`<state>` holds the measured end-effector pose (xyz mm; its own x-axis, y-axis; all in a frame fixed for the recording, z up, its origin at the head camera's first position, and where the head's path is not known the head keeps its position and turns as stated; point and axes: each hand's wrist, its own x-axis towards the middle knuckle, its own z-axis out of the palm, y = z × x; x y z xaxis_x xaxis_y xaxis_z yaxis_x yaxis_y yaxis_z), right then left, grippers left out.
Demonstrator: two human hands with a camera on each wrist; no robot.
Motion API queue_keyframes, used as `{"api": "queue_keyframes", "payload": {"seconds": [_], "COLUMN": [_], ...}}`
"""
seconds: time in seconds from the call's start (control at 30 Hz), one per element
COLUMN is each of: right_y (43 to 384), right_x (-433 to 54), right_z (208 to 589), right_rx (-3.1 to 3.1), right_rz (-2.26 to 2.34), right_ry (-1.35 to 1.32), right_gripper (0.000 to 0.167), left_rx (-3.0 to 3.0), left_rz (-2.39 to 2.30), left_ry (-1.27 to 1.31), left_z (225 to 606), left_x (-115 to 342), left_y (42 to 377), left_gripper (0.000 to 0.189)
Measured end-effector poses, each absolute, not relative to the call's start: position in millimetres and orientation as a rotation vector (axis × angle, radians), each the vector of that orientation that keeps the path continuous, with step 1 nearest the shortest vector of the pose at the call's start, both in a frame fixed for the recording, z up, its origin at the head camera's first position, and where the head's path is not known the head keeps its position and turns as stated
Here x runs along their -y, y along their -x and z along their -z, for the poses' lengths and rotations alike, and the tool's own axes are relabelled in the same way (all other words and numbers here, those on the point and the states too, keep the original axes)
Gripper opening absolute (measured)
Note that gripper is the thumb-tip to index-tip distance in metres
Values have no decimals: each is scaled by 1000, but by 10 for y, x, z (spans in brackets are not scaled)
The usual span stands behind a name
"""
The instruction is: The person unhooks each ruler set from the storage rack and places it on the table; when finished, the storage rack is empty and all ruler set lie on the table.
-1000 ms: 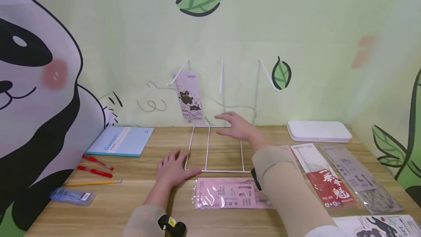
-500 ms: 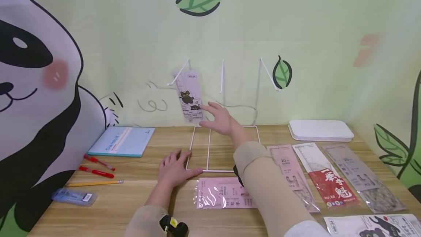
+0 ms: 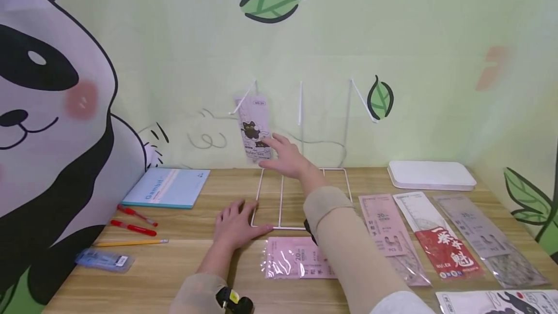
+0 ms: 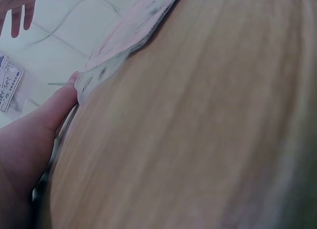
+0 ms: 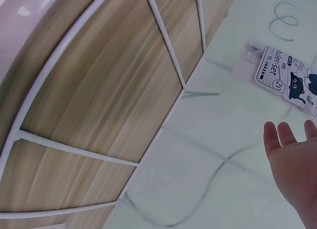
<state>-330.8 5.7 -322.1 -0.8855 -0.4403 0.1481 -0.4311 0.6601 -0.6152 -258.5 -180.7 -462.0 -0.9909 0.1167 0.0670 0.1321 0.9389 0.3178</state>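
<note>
A white wire display rack stands on the wooden table against the wall; its flat base frame lies on the wood. A pink cat-print ruler-set packet hangs from the rack's left hook. My right hand is raised with fingers straight, fingertips at the packet's lower edge; in the right wrist view the right hand sits just below the packet. My left hand lies flat on the table, thumb against the base's front left corner. A pink ruler packet lies in front of the base.
Several packaged ruler sets lie in a row at the right, with a white tray behind them. On the left are a light blue notebook, two red pens, a yellow pencil and a clear blue case.
My right hand has swung left and up from above the rack's base to the hanging cat-print packet. The left hand has stayed flat at the base's corner.
</note>
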Motion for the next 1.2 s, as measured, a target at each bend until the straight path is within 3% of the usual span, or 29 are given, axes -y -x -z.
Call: {"api": "queue_keyframes", "payload": {"seconds": [0.8, 1.2], "right_y": [3276, 3197], "right_x": [-6, -178], "right_z": [3135, 3256], "right_rx": [-2871, -2852], "right_rz": [895, 1341], "right_ry": [830, 875], "right_gripper": [70, 59], "left_rx": [3040, 3042], "left_rz": [525, 521], "left_ry": [197, 192], "left_z": [4636, 4624], "left_x": [1796, 1793], "left_y": [2584, 2598], "left_gripper": [89, 91]}}
